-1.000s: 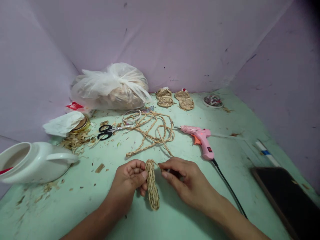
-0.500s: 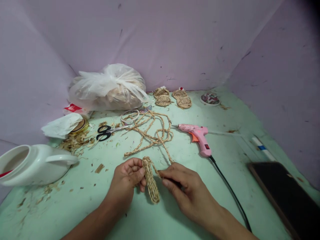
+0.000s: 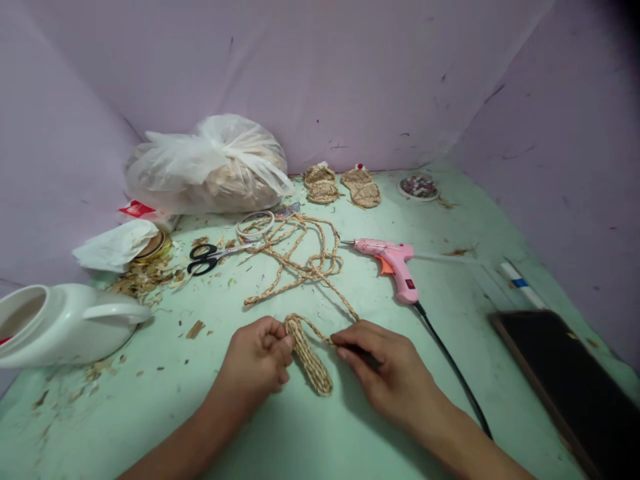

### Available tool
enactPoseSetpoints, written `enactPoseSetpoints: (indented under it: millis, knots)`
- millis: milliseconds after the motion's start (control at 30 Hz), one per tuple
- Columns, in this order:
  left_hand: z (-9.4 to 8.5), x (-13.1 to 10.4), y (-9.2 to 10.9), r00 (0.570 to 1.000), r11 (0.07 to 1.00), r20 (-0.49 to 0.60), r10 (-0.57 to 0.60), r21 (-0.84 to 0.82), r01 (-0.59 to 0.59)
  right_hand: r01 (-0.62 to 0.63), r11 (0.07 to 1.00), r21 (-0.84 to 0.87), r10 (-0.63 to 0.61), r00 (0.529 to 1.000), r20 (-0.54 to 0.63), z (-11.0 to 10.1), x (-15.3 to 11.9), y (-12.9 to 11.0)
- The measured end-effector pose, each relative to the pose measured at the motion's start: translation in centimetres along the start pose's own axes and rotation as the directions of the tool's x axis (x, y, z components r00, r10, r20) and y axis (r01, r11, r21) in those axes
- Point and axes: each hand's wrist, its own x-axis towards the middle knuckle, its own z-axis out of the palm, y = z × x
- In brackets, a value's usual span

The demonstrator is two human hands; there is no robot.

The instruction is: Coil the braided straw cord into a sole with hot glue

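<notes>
Centrally, left hand (image 3: 257, 357) pinching coil (image 3: 313, 363); right hand (image 3: 393, 363), braid (image 3: 316, 329)

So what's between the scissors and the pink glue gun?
In the head view, a loose tangle of braided cord lies between the scissors and the glue gun.

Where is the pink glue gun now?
In the head view, the pink glue gun lies right of centre, its nozzle beside the loose braided cord, beyond the right hand.

Passable behind the glue gun (image 3: 397, 253). Blocked left of it by tangled braid (image 3: 316, 270), on its near side by black cord (image 3: 449, 355).
</notes>
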Motion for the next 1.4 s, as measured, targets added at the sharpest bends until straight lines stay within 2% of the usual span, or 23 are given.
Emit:
enactPoseSetpoints:
  millis: [33,100,133,200,233,300,367,400,467,600,667,767,933,1167,1300,1400]
  knots:
    - [-0.3,-0.1,0.1,0.998,0.982,-0.008,0.056,0.181,-0.054,0.013,1.0,-0.026,-0.013,1.0,0.001,0.0,0.0,0.1]
    - [-1.0,-0.4,0.3,0.987,0.855,-0.009,0.158,0.501,-0.132,0.033,0.997,-0.065,-0.033,0.999,0.004,0.1,0.1,0.3]
    - [-1.5,-0.4,0.4,0.979,0.775,-0.01,0.203,0.613,-0.155,0.04,0.996,-0.076,-0.04,0.999,0.003,0.2,0.1,0.3]
    - [-2.4,-0.4,0.5,0.947,0.668,-0.02,0.322,0.714,-0.212,0.052,0.995,-0.083,-0.052,0.999,0.003,0.3,0.1,0.2]
    - [-2.7,-0.2,0.4,0.913,0.636,0.005,0.408,0.716,-0.289,0.058,0.995,-0.083,-0.058,0.998,0.003,0.4,0.1,0.1]
    - [-3.1,0.3,0.1,0.81,0.565,0.106,0.576,0.665,-0.489,0.069,0.993,-0.096,-0.07,0.998,-0.002,0.4,0.1,0.1]
    - [-3.0,1.1,-0.5,0.694,0.47,0.213,0.688,0.598,-0.65,0.078,0.987,-0.142,-0.081,0.997,-0.016,0.4,0.0,0.0]
    - [-2.9,1.4,-0.8,0.652,0.43,0.246,0.717,0.579,-0.693,0.08,0.981,-0.177,-0.086,0.996,-0.027,0.4,0.0,0.0]
    - [-2.5,2.0,-1.3,0.598,0.374,0.279,0.752,0.567,-0.734,0.087,0.962,-0.258,-0.098,0.995,-0.031,0.3,0.0,0.0]
    - [-2.2,2.6,-1.8,0.543,0.315,0.265,0.797,0.585,-0.747,0.129,0.916,-0.38,-0.123,0.992,0.042,-0.2,0.1,-0.1]
    - [-2.2,2.6,-1.9,0.53,0.298,0.251,0.81,0.602,-0.741,0.133,0.903,-0.409,-0.116,0.991,0.066,-0.5,0.2,-0.1]
    - [-2.2,2.6,-1.7,0.533,0.292,0.244,0.81,0.62,-0.728,0.13,0.886,-0.445,-0.105,0.991,0.081,-1.0,0.5,0.0]
    - [-2.1,2.5,-1.5,0.533,0.289,0.247,0.809,0.622,-0.728,0.193,0.851,-0.489,-0.175,0.981,0.083,-1.2,0.6,0.3]
    - [-2.1,2.4,-1.7,0.553,0.299,0.25,0.795,0.631,-0.716,0.171,0.901,-0.398,-0.187,0.982,0.0,-0.7,0.2,0.6]
    - [-2.1,2.4,-1.7,0.554,0.307,0.251,0.794,0.621,-0.721,0.139,0.915,-0.379,-0.14,0.99,0.027,-0.7,0.2,0.4]
    - [-2.1,2.4,-1.7,0.575,0.324,0.26,0.776,0.618,-0.717,0.11,0.924,-0.366,-0.102,0.994,0.04,-0.7,0.2,0.0]
